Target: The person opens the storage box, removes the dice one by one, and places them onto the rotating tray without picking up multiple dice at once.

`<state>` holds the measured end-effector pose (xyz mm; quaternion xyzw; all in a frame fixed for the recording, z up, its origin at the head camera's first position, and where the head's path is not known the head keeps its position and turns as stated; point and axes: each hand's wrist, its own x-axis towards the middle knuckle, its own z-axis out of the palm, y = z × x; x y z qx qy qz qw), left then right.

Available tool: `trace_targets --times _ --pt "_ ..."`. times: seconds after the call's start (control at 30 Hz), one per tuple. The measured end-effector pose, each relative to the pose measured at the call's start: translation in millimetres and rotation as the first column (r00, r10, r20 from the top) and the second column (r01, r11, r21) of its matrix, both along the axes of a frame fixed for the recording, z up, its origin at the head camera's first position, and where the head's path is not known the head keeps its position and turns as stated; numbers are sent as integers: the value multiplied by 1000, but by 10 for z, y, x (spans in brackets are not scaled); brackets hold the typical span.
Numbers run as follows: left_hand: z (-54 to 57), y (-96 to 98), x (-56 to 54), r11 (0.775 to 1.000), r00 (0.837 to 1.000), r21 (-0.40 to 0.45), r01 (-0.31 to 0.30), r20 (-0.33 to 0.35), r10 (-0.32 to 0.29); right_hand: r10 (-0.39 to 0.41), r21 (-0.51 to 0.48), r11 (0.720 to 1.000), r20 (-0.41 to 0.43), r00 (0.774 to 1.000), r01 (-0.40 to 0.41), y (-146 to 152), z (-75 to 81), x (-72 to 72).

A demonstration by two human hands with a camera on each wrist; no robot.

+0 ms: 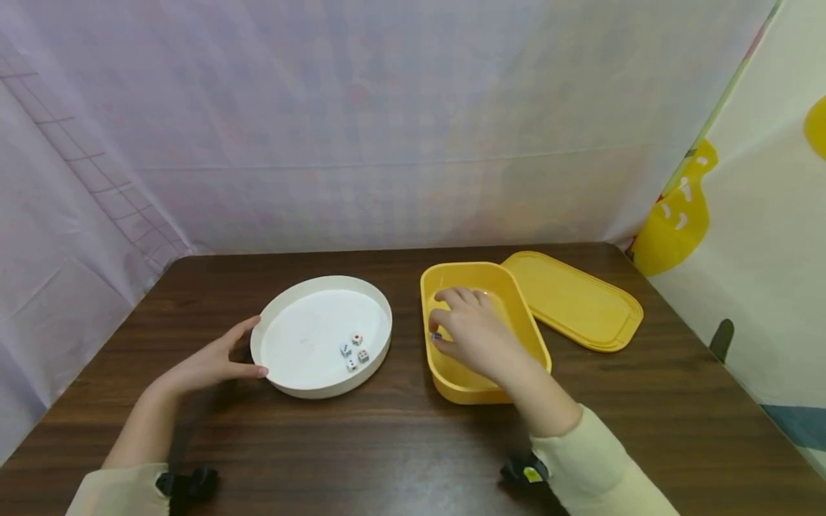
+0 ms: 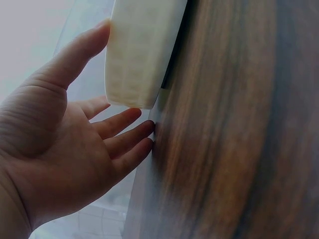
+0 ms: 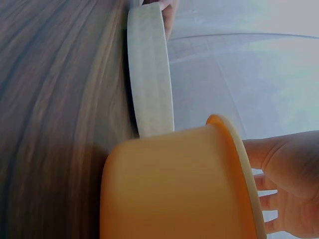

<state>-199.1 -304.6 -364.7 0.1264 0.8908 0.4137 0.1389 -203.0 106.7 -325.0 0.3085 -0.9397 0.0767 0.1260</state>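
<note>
A round white tray stands left of the middle of the table, with several white dice at its near right side. My left hand rests against the tray's left wall, thumb and fingers spread and fairly straight; in the left wrist view the thumb touches the wall. Inside the yellow box, my right hand pinches a small die between thumb and index finger, mostly covered by the fingertips. The right wrist view has the box wall in front of that hand.
A yellow lid lies flat on the dark wooden table, right beside the box. Behind the table hangs a pale curtain, and a white patterned cloth borders the right side.
</note>
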Motion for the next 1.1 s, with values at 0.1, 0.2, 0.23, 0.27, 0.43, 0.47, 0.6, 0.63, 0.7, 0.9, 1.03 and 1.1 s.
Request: trace_targets --times 0.1,0.2,0.23,0.27,0.43,0.47,0.6,0.63,0.7,0.9,1.03,1.1 --pt "-5 -2 -1 1000 1000 -8 -3 -3 3 6 -1 1000 6 1000 -6 -53 14 -7" --pt "-1 4 -4 1000 1000 -8 -4 -4 3 1 -3 1000 16 1000 0 -95 28 -10" --pt "0 4 -5 1000 1000 -9 -4 -5 4 -2 -2 1000 23 1000 2 -108 34 -12" --pt "1 4 -4 1000 1000 -9 -4 -5 4 -3 -1 1000 31 1000 3 -121 41 -12" --pt "-1 -2 0 1000 1000 -6 -6 -3 6 -9 -3 1000 52 999 9 -182 69 -16" --pt "-1 -2 2 1000 1000 -4 -5 -2 5 -9 -8 1000 50 999 9 -194 71 -18" --pt "-8 -1 4 1000 1000 -1 -5 -2 5 -4 -30 1000 45 999 5 -246 86 -27" --pt "-10 -1 3 1000 1000 0 -4 -2 4 -3 -33 999 41 999 4 -260 90 -30" --pt "-10 -2 1 1000 1000 -3 -4 -2 4 -1 -37 999 34 999 2 -289 97 -36" --pt "-13 -3 7 1000 1000 13 -6 3 6 11 -36 999 19 1000 -10 -374 104 -58" --pt "-8 7 2 1000 1000 23 -5 10 5 13 -44 999 20 1000 -12 -444 96 -78" --pt "-8 12 -2 1000 1000 25 -2 10 2 12 -42 999 26 1000 -11 -483 92 -87"
